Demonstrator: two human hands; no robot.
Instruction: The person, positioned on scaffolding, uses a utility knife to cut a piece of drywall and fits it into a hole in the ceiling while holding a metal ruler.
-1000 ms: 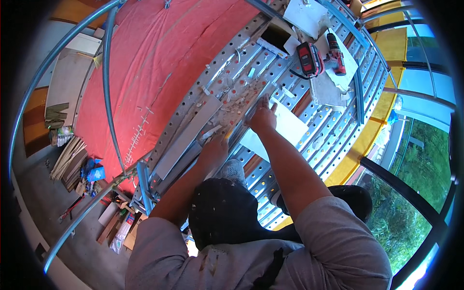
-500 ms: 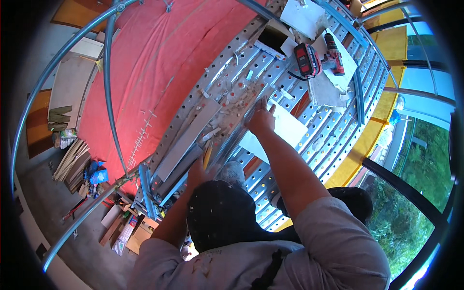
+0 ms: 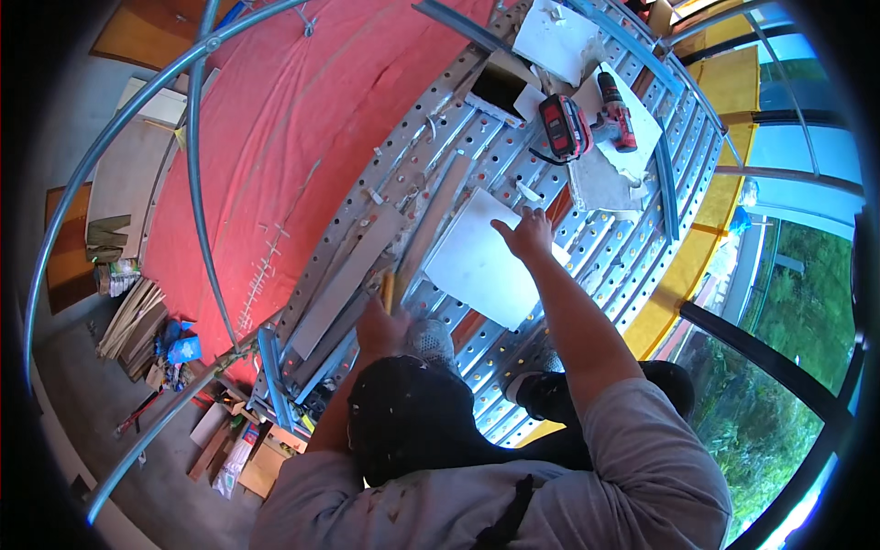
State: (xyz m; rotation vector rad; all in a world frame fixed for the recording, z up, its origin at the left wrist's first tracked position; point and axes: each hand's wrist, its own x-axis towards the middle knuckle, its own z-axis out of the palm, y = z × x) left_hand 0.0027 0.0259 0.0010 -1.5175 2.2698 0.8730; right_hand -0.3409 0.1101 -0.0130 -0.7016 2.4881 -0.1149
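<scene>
A flat white board (image 3: 486, 261) lies on the perforated metal platform in front of my knees. My right hand (image 3: 532, 234) is over its far right part, thumb and fingers apart, with nothing in it; whether it touches the board I cannot tell. Close to my left knee, my left hand (image 3: 380, 327) is closed on a slim yellow tool (image 3: 388, 291) that points away from me; its kind is not clear. Between the board and the left-hand pieces runs a long grey strip (image 3: 433, 217). A wider grey strip (image 3: 348, 280) lies beyond my left hand.
A red-and-black cordless drill (image 3: 614, 115), an open cardboard box (image 3: 500, 87) and broken white board pieces (image 3: 555, 41) lie farther off. Blue-grey metal pipes (image 3: 197, 165) frame the left side. Red sheeting (image 3: 302, 119) borders the perforated platform (image 3: 605, 247).
My right hand has moved off the long grey strip to the right, over the white board. More of the board now shows. My left hand still holds the yellow tool.
</scene>
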